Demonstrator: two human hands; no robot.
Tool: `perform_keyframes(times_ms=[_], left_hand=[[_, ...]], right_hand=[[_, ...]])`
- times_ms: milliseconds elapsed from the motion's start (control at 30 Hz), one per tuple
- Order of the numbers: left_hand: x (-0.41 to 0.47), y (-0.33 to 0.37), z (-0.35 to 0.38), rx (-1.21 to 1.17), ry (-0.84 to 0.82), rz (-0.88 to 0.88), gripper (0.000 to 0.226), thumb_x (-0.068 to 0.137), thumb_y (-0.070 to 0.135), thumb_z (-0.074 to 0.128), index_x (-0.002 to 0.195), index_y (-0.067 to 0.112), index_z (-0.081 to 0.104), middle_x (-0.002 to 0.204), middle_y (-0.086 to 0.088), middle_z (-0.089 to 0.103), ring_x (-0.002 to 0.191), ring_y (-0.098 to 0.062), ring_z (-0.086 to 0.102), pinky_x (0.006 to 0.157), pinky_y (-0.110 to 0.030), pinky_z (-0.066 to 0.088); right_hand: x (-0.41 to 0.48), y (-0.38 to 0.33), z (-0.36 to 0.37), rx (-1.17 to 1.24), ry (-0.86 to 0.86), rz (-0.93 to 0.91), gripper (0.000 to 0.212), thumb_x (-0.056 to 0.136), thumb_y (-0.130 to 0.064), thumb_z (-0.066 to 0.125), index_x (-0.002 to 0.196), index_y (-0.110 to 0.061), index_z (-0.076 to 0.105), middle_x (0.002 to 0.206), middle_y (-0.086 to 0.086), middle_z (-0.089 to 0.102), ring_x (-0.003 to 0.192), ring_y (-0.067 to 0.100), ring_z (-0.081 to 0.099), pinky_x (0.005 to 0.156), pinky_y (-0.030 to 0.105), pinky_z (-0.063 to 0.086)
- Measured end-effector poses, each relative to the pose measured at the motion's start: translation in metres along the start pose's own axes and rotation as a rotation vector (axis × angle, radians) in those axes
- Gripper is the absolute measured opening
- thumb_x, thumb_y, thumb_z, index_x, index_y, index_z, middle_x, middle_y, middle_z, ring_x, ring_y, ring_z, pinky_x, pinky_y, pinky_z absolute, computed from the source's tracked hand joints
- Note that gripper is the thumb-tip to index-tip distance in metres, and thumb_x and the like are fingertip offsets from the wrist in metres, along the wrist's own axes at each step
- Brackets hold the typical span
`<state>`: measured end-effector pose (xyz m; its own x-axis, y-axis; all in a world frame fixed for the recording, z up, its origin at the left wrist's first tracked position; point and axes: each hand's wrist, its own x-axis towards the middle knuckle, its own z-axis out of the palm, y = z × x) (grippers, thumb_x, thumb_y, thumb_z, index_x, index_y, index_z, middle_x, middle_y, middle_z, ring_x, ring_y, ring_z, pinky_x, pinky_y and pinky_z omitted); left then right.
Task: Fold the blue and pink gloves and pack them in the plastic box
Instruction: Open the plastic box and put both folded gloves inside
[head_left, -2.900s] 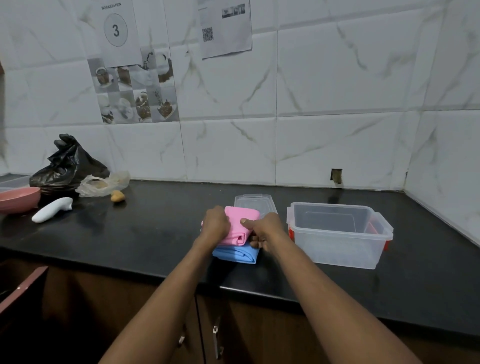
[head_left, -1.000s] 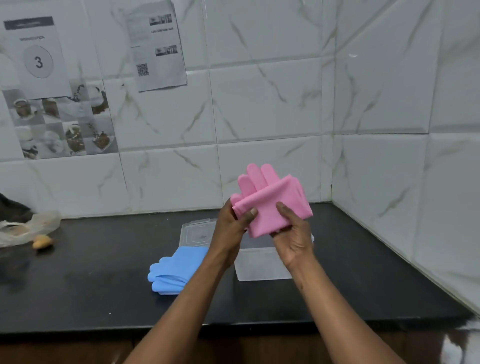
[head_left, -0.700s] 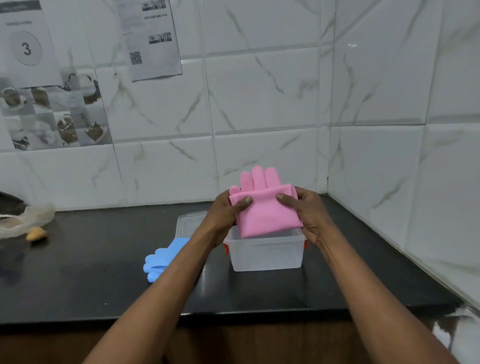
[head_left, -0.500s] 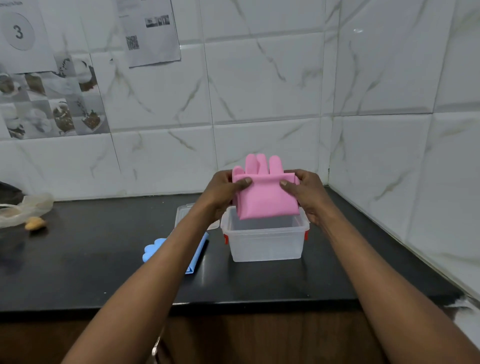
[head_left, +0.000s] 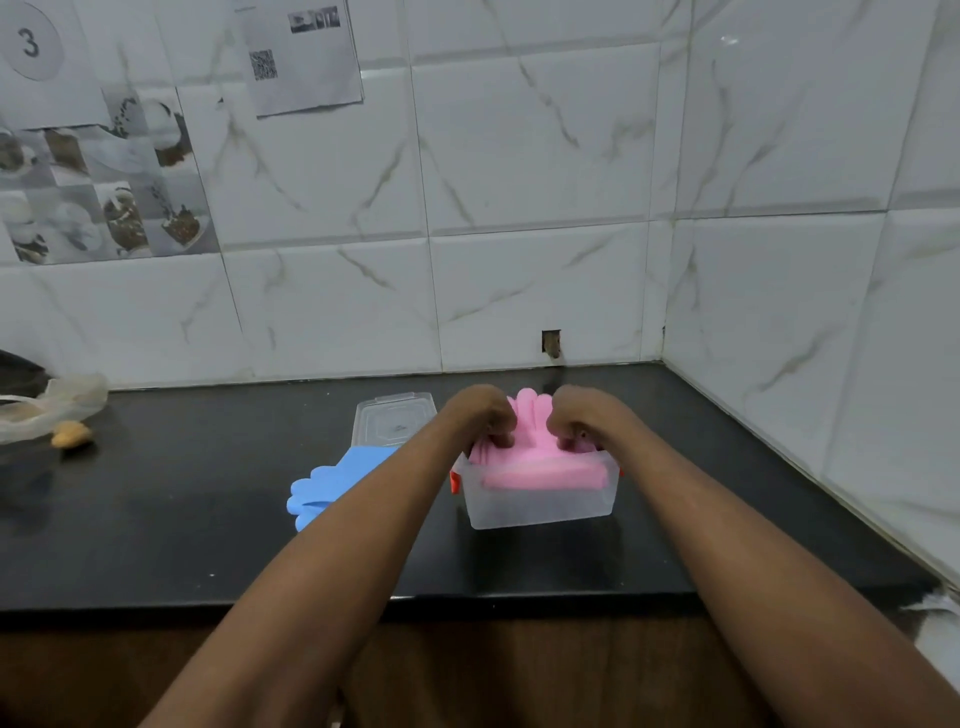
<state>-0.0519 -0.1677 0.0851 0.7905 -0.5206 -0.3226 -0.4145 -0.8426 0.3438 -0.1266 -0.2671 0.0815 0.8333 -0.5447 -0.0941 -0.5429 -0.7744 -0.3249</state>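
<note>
The folded pink gloves (head_left: 535, 441) lie inside the clear plastic box (head_left: 540, 506) on the black counter, their fingers sticking up over the far rim. My left hand (head_left: 480, 415) and my right hand (head_left: 579, 415) both press down on the pink gloves with curled fingers, side by side over the box. The folded blue gloves (head_left: 332, 480) lie on the counter left of the box, partly hidden by my left forearm.
The box's clear lid (head_left: 392, 418) lies flat behind the blue gloves. A crumpled plastic bag (head_left: 47, 405) and a small orange lump (head_left: 70, 434) sit at the far left. Tiled walls meet in a corner at the right, and the counter edge (head_left: 467, 605) runs near me.
Both hands lifted the pink gloves off the blue ones, carried them right over the box and lowered them into it. The blue gloves stayed on the counter.
</note>
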Motion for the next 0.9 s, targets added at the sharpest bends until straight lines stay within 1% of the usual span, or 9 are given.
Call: perform_keyframes(times_ms=[67, 167, 233, 300, 467, 533, 633, 733, 900], left_hand=[[0.002, 0.002, 0.01, 0.116, -0.067, -0.036, 0.042, 0.096, 0.011, 0.052, 0.133, -0.008, 0.051, 0.122, -0.027, 0.062, 0.088, -0.027, 0.066, 0.092, -0.035, 0.051], [0.004, 0.003, 0.018, 0.23, 0.009, -0.005, 0.039, 0.093, 0.01, 0.047, 0.128, -0.005, 0.057, 0.081, -0.017, 0.057, 0.058, -0.017, 0.044, 0.084, -0.032, 0.047], [0.0, 0.005, 0.02, 0.284, 0.052, 0.027, 0.037, 0.093, 0.01, 0.05, 0.126, -0.002, 0.06, 0.074, -0.01, 0.053, 0.065, -0.02, 0.048, 0.089, -0.032, 0.048], [-0.001, 0.005, 0.023, 0.348, 0.152, 0.104, 0.033, 0.093, 0.011, 0.052, 0.123, 0.001, 0.062, 0.1, -0.012, 0.065, 0.088, -0.026, 0.058, 0.092, -0.032, 0.047], [0.0, -0.006, 0.019, 0.392, 0.575, 0.346, 0.022, 0.079, 0.012, 0.072, 0.1, 0.005, 0.068, 0.106, -0.012, 0.069, 0.1, -0.028, 0.064, 0.072, -0.032, 0.044], [-0.001, -0.014, 0.008, 0.393, 0.358, 0.441, 0.03, 0.08, 0.014, 0.075, 0.109, 0.011, 0.071, 0.105, -0.007, 0.068, 0.093, -0.024, 0.062, 0.078, -0.032, 0.046], [-0.003, -0.021, 0.003, 0.391, 0.033, 0.365, 0.035, 0.089, 0.012, 0.063, 0.123, 0.02, 0.067, 0.114, -0.006, 0.067, 0.086, -0.019, 0.058, 0.076, -0.028, 0.049], [0.001, -0.018, 0.008, 0.424, -0.008, 0.327, 0.036, 0.091, 0.013, 0.059, 0.127, 0.015, 0.064, 0.119, -0.009, 0.066, 0.086, -0.019, 0.059, 0.069, -0.025, 0.048], [0.003, -0.013, 0.02, 0.465, 0.102, 0.289, 0.031, 0.094, 0.015, 0.054, 0.122, 0.008, 0.062, 0.113, -0.009, 0.064, 0.088, -0.021, 0.056, 0.087, -0.034, 0.05]], right_hand=[[0.002, 0.001, 0.009, -0.085, -0.075, -0.008, 0.015, 0.087, -0.003, 0.052, 0.093, -0.008, 0.065, 0.081, 0.008, 0.056, 0.07, 0.023, 0.053, 0.057, 0.024, 0.042], [0.002, 0.007, 0.02, -0.016, -0.112, -0.041, 0.028, 0.089, -0.01, 0.057, 0.116, -0.012, 0.066, 0.098, 0.006, 0.051, 0.09, 0.022, 0.045, 0.08, 0.03, 0.04], [0.006, 0.005, 0.02, -0.091, -0.1, -0.017, 0.035, 0.09, -0.012, 0.056, 0.124, -0.008, 0.063, 0.103, 0.007, 0.054, 0.092, 0.024, 0.047, 0.085, 0.032, 0.044], [0.005, 0.0, 0.018, -0.214, -0.035, -0.01, 0.033, 0.09, -0.011, 0.053, 0.121, -0.008, 0.064, 0.113, 0.01, 0.063, 0.092, 0.026, 0.054, 0.085, 0.031, 0.048], [-0.001, 0.003, 0.018, -0.308, 0.217, -0.181, 0.02, 0.085, -0.006, 0.067, 0.106, -0.003, 0.066, 0.1, 0.011, 0.066, 0.083, 0.026, 0.062, 0.07, 0.032, 0.047], [-0.004, 0.002, 0.01, -0.314, 0.265, -0.25, 0.02, 0.083, -0.005, 0.07, 0.102, -0.004, 0.065, 0.101, 0.011, 0.065, 0.09, 0.028, 0.066, 0.068, 0.033, 0.048], [-0.008, -0.001, -0.007, -0.184, -0.028, -0.259, 0.02, 0.083, -0.004, 0.072, 0.103, -0.006, 0.069, 0.094, 0.008, 0.068, 0.074, 0.018, 0.066, 0.063, 0.026, 0.055], [-0.006, 0.0, -0.012, -0.224, -0.299, -0.2, 0.047, 0.086, -0.004, 0.068, 0.131, -0.012, 0.059, 0.116, 0.007, 0.062, 0.08, 0.017, 0.061, 0.081, 0.03, 0.056], [0.011, 0.004, 0.001, -0.425, -0.299, -0.216, 0.061, 0.089, -0.012, 0.062, 0.144, -0.031, 0.042, 0.145, 0.004, 0.043, 0.109, 0.023, 0.049, 0.084, 0.035, 0.042]])
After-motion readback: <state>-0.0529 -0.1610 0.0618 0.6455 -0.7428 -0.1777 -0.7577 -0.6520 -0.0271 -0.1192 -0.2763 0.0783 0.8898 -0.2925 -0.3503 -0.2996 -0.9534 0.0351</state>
